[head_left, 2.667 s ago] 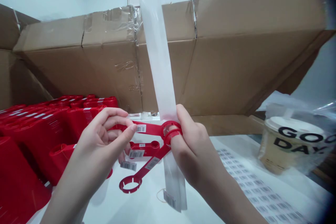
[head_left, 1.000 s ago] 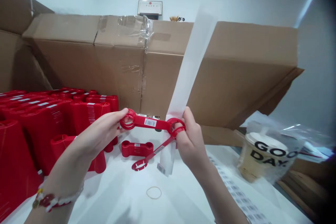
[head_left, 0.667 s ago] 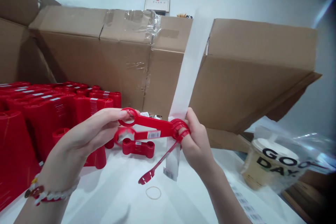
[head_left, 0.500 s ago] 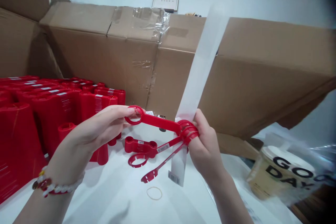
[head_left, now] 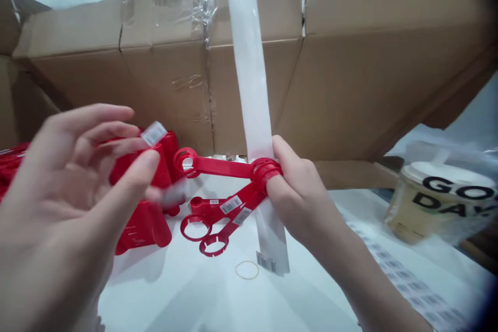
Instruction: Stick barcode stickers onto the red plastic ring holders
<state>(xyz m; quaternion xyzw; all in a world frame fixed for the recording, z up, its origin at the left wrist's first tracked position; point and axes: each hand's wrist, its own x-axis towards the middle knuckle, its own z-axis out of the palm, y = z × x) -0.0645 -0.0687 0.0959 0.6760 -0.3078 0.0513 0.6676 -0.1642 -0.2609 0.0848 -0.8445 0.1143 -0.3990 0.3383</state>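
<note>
Right hand (head_left: 299,202) clenched on red plastic ringed bars (head_left: 221,168) and a translucent strip (head_left: 251,72), rings around fingers. Left hand (head_left: 66,187) open, blurred, left of the bars; barcode label (head_left: 153,133) perhaps at its fingertips. Rubber band (head_left: 247,270) lies below the bars on a white table (head_left: 163,295); cardboard box (head_left: 167,78) stands behind them.

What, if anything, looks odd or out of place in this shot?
The brown cardboard carton looks worn: its top edge is split and patched with clear tape. A loose rubber band also lies alone on the white table, below the translucent strip held in the right hand, attached to nothing.
</note>
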